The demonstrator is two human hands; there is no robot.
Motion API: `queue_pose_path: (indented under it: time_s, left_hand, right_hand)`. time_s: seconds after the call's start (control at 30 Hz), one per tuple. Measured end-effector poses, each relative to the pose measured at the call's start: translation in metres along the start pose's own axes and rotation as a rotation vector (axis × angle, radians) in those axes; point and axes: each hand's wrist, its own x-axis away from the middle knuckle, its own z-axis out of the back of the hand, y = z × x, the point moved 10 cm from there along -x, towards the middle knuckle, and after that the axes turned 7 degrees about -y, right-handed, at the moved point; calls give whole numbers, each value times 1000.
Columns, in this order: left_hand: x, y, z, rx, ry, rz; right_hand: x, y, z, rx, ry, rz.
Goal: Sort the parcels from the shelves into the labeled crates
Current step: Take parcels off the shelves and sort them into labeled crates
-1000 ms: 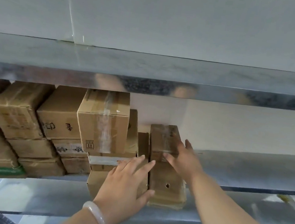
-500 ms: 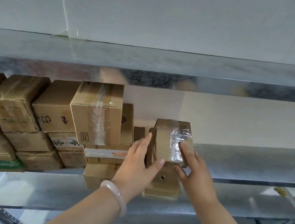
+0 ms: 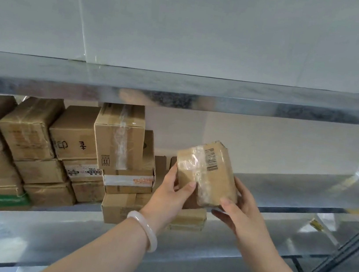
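Observation:
A small brown cardboard parcel, wrapped in clear tape with a barcode label near its top, is held in the air in front of the metal shelf. My left hand grips its left edge, thumb across the front. My right hand holds its lower right corner from below. Another flat parcel lies on the shelf under it, mostly hidden by my hands.
Several taped cardboard boxes are stacked on the left half of the shelf. An upper metal shelf runs overhead. The shelf's right half is bare metal. A rack post and coloured items stand at the far right.
Both hands took the small parcel off the flat parcel on the shelf, lifted it and drew it toward me, tilting its taped face into view.

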Motion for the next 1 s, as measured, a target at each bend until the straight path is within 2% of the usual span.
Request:
queue_pose_path:
  time_s: [0.1, 0.2, 0.23, 0.37, 0.47, 0.5, 0.57, 0.67, 0.8, 1.0]
  left_hand:
    - [22, 11, 4, 17, 12, -1]
    - [41, 21, 6, 94, -29, -59]
    - [47, 22, 10, 139, -35, -69]
    - [79, 18, 35, 283, -109, -66]
    - [110, 18, 60, 298, -142, -75]
    - [121, 17, 75, 299, -115, -75]
    - [145, 18, 109, 261, -35, -80]
    - [188, 22, 169, 62, 141, -84]
    - [263, 34, 251, -225, 387, -117]
    - [397, 40, 375, -650, 740, 1]
  right_hand:
    - [23, -24, -13, 355, 67, 135]
    - [45, -39, -50, 629, 0, 219]
    - [52, -42, -61, 638, -22, 245]
    - [64, -48, -87, 343, -57, 229]
    - [70, -41, -134, 261, -265, 143]
    - [73, -39, -148, 291, -281, 134]
    - [79, -41, -172, 396, -203, 178]
    - [89, -43, -221, 570, -138, 272]
    - [100, -40, -310, 781, -206, 386]
    - [120, -18, -452, 836, -359, 389]
